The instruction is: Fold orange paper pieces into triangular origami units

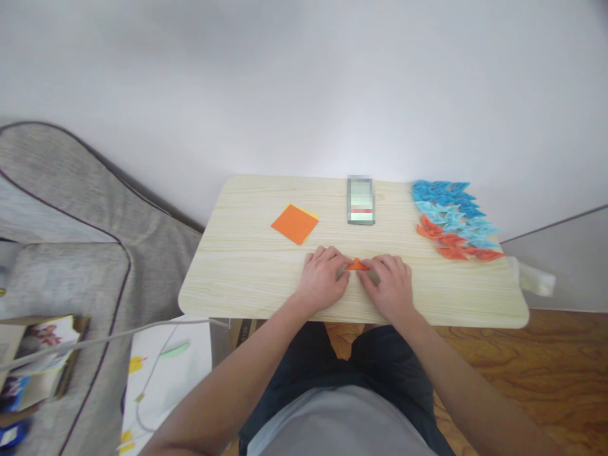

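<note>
A small folded piece of orange paper (357,265) is held between both hands near the front middle of the table. My left hand (325,277) pinches its left end between thumb and fingers. On the other side, my right hand (390,286) grips the right end the same way. The fingertips cover both ends, and a low peak shows in the middle. To the left, beyond my left hand, lies a stack of square paper (294,224), orange on top with a yellow edge showing beneath.
A phone (361,200) lies at the table's back edge. Rows of folded blue, light blue and orange paper pieces (446,215) cover the right side. A grey sofa (71,266) stands left of the table (228,285), and a pale cable (156,326) runs past its front left corner.
</note>
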`<state>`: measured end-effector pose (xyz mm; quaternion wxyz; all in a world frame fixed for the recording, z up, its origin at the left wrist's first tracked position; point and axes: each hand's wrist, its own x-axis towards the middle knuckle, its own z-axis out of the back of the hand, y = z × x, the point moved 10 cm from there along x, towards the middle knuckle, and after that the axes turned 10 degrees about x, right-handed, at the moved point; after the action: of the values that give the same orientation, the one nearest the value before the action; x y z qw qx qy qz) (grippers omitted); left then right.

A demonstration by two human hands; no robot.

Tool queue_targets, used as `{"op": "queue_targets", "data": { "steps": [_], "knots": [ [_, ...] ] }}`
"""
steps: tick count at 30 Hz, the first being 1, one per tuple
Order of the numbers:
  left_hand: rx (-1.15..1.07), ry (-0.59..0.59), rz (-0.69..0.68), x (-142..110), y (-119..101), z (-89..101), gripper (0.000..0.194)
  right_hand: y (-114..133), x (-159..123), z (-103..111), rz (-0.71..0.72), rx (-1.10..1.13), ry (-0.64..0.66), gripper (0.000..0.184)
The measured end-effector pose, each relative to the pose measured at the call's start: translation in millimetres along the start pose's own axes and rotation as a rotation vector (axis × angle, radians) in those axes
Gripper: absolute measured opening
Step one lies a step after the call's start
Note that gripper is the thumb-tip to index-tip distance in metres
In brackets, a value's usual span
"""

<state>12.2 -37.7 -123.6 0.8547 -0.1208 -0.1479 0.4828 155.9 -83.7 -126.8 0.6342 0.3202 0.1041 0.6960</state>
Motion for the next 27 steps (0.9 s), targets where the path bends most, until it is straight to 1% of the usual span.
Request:
{"op": "queue_targets", "data": {
  "steps": [5,8,17,27],
  "knots": [
    [-0.004,-0.011,0.001,0,-2,-0.1,0.020,3,5,-4,0.043,0.016,0.028,0.020],
    [-0.005,-0.021,0.011,1,-2,-1.6,0.016,2,8,-4,0.051,0.030,0.035,0.021],
    [-0.017,-0.032,0.011,5,-2,-3.6,0.011,-4,9,-7,0.023,0.085,0.008,0.019],
    [-0.061,-0.069,0.042,6,1,-0.7,0.013,-5,11,-7,0.009,0.132,-0.001,0.020]
  ]
}}
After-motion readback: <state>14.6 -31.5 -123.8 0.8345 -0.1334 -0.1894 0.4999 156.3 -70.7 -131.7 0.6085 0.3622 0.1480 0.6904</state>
